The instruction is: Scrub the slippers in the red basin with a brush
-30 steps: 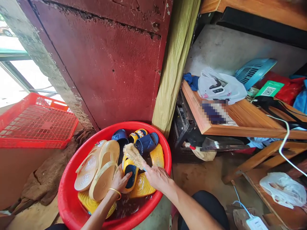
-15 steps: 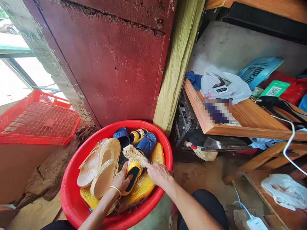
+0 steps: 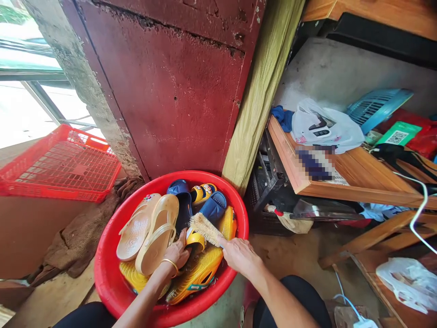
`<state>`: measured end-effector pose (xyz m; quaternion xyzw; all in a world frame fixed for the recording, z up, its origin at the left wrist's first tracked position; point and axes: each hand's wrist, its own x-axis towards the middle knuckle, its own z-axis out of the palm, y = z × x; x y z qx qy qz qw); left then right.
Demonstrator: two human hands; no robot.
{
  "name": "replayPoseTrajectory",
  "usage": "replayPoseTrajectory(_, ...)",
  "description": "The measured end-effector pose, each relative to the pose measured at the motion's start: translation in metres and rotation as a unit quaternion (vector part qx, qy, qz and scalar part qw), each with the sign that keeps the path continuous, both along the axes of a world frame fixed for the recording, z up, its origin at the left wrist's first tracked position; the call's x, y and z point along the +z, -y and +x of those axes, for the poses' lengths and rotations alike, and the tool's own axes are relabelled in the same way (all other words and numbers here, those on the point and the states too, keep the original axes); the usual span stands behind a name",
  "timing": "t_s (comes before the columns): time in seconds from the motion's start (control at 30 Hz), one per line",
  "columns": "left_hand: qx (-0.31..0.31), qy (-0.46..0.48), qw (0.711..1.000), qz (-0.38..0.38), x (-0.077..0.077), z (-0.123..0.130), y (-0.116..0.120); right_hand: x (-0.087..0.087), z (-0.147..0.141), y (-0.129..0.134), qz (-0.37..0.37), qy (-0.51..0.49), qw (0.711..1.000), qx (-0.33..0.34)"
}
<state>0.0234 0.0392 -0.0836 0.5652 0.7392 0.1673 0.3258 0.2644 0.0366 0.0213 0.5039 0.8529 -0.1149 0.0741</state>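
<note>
Clamping a tan-bristled scrub brush (image 3: 204, 229) in our curled right hand (image 3: 241, 257), we pinch a yellow plastic slipper (image 3: 195, 241) with our left hand (image 3: 176, 255) inside a round red plastic basin (image 3: 170, 178) at lower centre, beige jelly sandals (image 3: 157, 232) and navy slippers (image 3: 213, 207) beside it, none yet lifted out.

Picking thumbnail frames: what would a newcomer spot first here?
The round red plastic basin at bottom centre, crammed with sandals and slippers, grabs the eye. Over it, the right hand grips a pale-bristled scrub brush while the left hand holds a yellow slipper. Behind rises a pitted red-painted metal panel, with a red plastic crate to its left.
</note>
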Motion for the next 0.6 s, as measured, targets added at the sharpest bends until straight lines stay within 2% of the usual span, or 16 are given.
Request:
replayPoseTrajectory(0.17, -0.015, -0.003, 1.000, -0.026, 0.001, -0.002, -0.001, 0.014, 0.013, -0.002, -0.016, 0.008, 1.000, 0.007)
replayPoseTrajectory(0.33, -0.014, -0.006, 0.999, -0.035, -0.001, -0.002, -0.003, 0.027, 0.020, -0.006, -0.043, 0.009, 0.999, -0.014)
replayPoseTrajectory(0.47, -0.024, -0.044, 0.998, -0.025, -0.002, 0.000, -0.001, 0.022, 0.013, -0.006, -0.037, 0.004, 0.999, -0.017)
replayPoseTrajectory(0.6, -0.077, -0.047, 0.995, 0.030, -0.002, -0.001, 0.002, 0.010, 0.004, -0.009, -0.044, 0.006, 0.999, -0.020)
